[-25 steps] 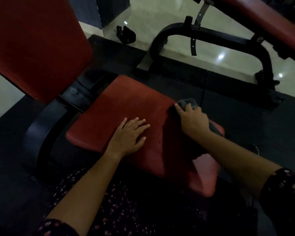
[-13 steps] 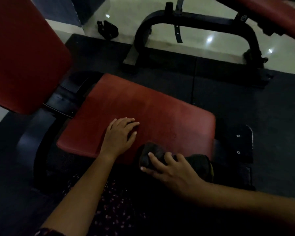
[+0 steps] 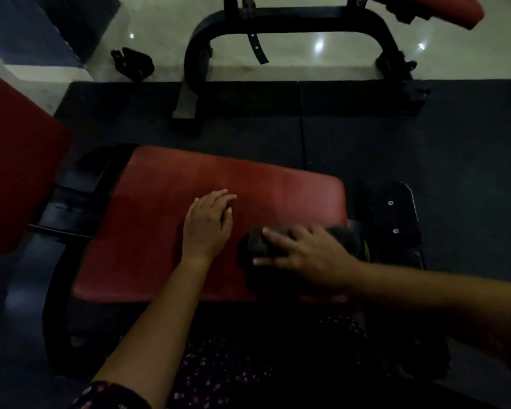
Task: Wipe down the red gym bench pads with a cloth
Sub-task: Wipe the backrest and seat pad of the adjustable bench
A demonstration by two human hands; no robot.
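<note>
Cloth, dark grey (image 3: 250, 250), pressed under your flat right hand (image 3: 304, 258) at red padded bench's (image 3: 165, 208) near right; left hand (image 3: 207, 225) flat, released.

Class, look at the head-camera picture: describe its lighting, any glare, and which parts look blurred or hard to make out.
Head view: dim overall, the red seat pad dull and the dark cloth nearly lost in shadow; head view: small bright glare spots on the pale floor; head view: the right hand looks smeared, the left hand crisper.
</note>
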